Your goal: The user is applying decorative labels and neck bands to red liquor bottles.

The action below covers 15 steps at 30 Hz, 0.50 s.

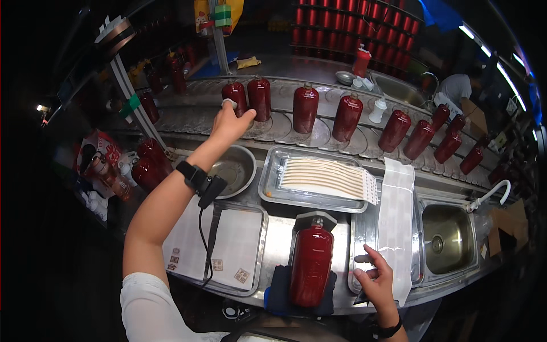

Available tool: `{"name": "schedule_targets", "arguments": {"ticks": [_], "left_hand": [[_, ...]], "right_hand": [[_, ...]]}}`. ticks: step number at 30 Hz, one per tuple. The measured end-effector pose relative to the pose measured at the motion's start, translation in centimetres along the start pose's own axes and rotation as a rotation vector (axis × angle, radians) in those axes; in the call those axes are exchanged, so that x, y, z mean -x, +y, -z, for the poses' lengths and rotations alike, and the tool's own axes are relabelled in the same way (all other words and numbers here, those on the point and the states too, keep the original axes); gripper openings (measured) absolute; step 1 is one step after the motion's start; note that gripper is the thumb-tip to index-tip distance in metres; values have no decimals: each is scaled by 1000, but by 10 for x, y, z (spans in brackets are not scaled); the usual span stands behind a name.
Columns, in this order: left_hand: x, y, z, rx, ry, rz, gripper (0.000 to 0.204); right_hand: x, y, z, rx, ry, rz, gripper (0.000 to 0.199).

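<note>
On the conveyor at the far left, my left hand (227,124) reaches up to a glossy dark red bottle (234,93). Its thumb and fingers are round the lower part of that bottle, and something pale shows at the fingertips. Another red bottle (260,100) stands close beside it. Near the front edge, my right hand (377,280) hovers empty, thumb and fingers apart, beside a long translucent strip sheet (396,228). A large red bottle (312,265) lies tilted on a dark cloth (279,290) in front of me, its neck against a grey metal rest (306,220).
A tray (265,191) holds a sheet of brown-edged strips (325,176). A metal bowl (246,178) is left of it, and a tray of white printed sheets (236,245) lies nearer. At right is a sink (450,242) with a white tap (496,192). Several bottles line the conveyor (285,131).
</note>
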<state>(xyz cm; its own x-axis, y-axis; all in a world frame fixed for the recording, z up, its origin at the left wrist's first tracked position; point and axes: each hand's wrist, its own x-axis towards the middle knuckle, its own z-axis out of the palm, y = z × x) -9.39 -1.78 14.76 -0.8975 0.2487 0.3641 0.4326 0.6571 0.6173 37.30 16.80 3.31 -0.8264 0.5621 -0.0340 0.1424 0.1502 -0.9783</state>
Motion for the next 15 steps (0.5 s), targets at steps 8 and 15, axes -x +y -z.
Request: {"name": "schedule_targets", "arguments": {"ticks": [8, 15], "left_hand": [[-159, -33, -72, 22, 191, 330, 98], [-184, -34, -152, 201, 104, 166, 90]], "right_hand": [[-35, -12, 26, 162, 88, 35, 60], [-96, -43, 34, 286, 139, 166, 56]]}}
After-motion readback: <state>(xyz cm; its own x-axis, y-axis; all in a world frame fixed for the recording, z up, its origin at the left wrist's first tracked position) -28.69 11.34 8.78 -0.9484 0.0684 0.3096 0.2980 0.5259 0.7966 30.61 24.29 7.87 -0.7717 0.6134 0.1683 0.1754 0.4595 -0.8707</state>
